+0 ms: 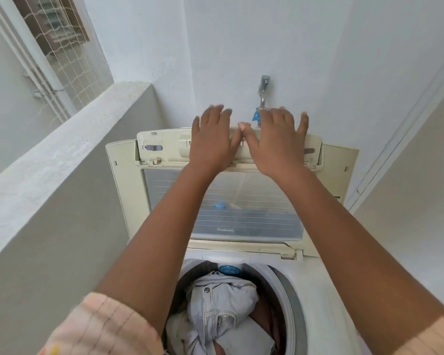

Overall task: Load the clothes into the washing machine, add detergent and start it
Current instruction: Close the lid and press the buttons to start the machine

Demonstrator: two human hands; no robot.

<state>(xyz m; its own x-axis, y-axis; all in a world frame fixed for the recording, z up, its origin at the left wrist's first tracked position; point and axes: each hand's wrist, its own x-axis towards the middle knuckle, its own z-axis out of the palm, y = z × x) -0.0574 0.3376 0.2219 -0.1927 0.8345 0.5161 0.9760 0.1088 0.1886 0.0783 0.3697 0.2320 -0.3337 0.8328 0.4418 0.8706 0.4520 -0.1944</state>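
Raised lid (pixel 223 201) of the top-loading washing machine (pixel 290 285), at 12 o'clock, is touched by the left hand (pixel 210 142) and right hand (pixel 277 144), fingers spread flat. Clothes (pixel 223 311) are seen in the drum at 6 o'clock. Should the lid be dropped, fingers could be pinched at the fold.

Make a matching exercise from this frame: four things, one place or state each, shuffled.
Things:
1. lid
2. jeans
3. tap
4. hands

Places or states:
A. on the wall behind the washer
B. in the drum
C. raised open, folded
D. fingers spread, at the lid's top edge

Pairs: 1-C, 2-B, 3-A, 4-D. The left hand and the right hand reach up side by side; neither grips anything.
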